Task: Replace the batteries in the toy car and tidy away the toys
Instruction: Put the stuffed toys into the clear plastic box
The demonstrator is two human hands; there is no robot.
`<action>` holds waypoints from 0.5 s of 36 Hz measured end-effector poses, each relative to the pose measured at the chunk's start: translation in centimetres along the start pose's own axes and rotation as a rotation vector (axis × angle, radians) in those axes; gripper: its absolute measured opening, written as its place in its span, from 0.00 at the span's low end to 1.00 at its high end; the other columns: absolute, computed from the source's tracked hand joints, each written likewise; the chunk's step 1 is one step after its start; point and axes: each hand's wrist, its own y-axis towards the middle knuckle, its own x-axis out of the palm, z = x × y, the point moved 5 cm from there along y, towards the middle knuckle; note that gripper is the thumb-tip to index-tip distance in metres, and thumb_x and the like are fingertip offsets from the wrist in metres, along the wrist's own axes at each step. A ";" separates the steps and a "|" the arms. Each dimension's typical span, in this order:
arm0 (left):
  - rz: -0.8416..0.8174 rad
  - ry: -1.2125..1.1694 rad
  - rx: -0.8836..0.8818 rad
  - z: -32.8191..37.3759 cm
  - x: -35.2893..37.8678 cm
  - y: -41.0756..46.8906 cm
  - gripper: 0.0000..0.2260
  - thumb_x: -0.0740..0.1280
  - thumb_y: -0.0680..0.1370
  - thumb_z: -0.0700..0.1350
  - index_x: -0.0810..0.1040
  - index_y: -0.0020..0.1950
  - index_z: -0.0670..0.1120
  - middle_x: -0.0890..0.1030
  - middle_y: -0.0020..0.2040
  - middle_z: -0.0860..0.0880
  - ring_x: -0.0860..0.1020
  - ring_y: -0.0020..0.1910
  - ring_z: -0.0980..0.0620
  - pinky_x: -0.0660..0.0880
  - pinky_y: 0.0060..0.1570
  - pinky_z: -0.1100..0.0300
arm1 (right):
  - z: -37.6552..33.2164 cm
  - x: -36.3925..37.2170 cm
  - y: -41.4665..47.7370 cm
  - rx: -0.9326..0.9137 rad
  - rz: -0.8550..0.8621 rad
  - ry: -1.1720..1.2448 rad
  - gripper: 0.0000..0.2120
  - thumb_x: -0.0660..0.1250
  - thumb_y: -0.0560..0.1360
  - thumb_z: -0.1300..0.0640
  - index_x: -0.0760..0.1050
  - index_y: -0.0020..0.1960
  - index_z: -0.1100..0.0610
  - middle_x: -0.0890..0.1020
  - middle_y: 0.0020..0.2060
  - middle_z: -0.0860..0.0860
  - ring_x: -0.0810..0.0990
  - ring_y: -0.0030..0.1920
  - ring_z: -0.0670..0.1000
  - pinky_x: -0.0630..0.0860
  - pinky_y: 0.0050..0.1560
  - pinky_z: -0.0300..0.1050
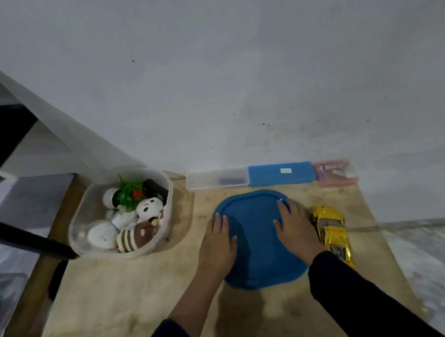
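Note:
A blue plastic lid [257, 244] lies flat on the wooden table. My left hand [217, 243] rests on its left edge and my right hand [295, 229] on its right side, fingers spread, palms down. Whether they grip it or only press on it is unclear. A yellow toy car [330, 230] lies just right of the lid, next to my right wrist. At the left stands a clear tub [75, 229] holding several plush toys [130, 227], a green plastic plant and a black item.
Along the wall at the back stand a clear case [217, 179], a blue case [281, 173] and a pink box [337, 173]. A black bar [30, 238] crosses in at the left. The table's right edge [384, 239] drops to the floor.

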 end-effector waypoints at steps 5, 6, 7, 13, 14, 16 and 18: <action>-0.001 -0.049 -0.093 -0.8 2.5 -0.1 0.27 0.50 0.83 0.50 0.43 0.77 0.43 0.42 0.78 0.44 0.42 0.77 0.46 0.48 0.75 0.55 | 1.9 2.0 0.6 0.090 -0.007 0.087 0.26 0.54 0.81 0.56 0.50 0.76 0.58 0.49 0.74 0.60 0.51 0.74 0.61 0.64 0.69 0.54; 0.013 -0.090 -0.111 -0.9 2.7 -0.1 0.26 0.50 0.83 0.49 0.42 0.77 0.44 0.42 0.78 0.44 0.41 0.77 0.46 0.47 0.74 0.56 | 2.0 2.4 0.7 0.108 -0.007 0.094 0.26 0.54 0.80 0.57 0.50 0.75 0.59 0.48 0.74 0.61 0.50 0.74 0.62 0.63 0.69 0.54; 0.026 -0.139 -0.126 -1.1 3.0 -0.1 0.26 0.50 0.83 0.49 0.42 0.77 0.44 0.41 0.78 0.44 0.40 0.77 0.46 0.47 0.74 0.57 | 2.1 2.6 0.8 0.121 -0.002 0.092 0.26 0.54 0.80 0.59 0.50 0.75 0.59 0.48 0.74 0.61 0.50 0.74 0.62 0.62 0.70 0.54; 0.183 -0.380 -0.168 -2.2 3.7 -0.7 0.23 0.53 0.83 0.43 0.50 0.77 0.43 0.49 0.78 0.45 0.48 0.77 0.49 0.44 0.71 0.65 | 1.5 3.3 0.3 0.083 0.124 0.049 0.29 0.59 0.76 0.63 0.54 0.74 0.61 0.53 0.73 0.63 0.54 0.72 0.63 0.54 0.72 0.54; 0.210 -0.409 -0.175 -2.4 3.7 -0.7 0.23 0.54 0.83 0.42 0.52 0.77 0.43 0.52 0.78 0.45 0.50 0.77 0.50 0.45 0.71 0.65 | 1.4 3.5 0.2 0.076 0.131 0.055 0.30 0.60 0.75 0.64 0.53 0.75 0.61 0.53 0.74 0.62 0.54 0.72 0.62 0.55 0.72 0.54; 0.250 -0.458 -0.177 -2.8 3.6 -0.8 0.23 0.55 0.82 0.40 0.55 0.76 0.42 0.55 0.77 0.45 0.54 0.76 0.50 0.47 0.71 0.66 | 1.2 3.7 0.0 0.066 0.160 0.071 0.32 0.60 0.74 0.66 0.52 0.75 0.61 0.54 0.74 0.61 0.55 0.72 0.62 0.57 0.72 0.54; 0.273 -0.502 -0.178 -3.1 3.5 -0.9 0.23 0.57 0.82 0.40 0.57 0.76 0.42 0.58 0.76 0.45 0.56 0.75 0.51 0.49 0.71 0.67 | 1.3 3.8 0.0 0.064 0.201 0.091 0.32 0.61 0.73 0.67 0.53 0.75 0.63 0.57 0.73 0.60 0.58 0.71 0.62 0.59 0.72 0.55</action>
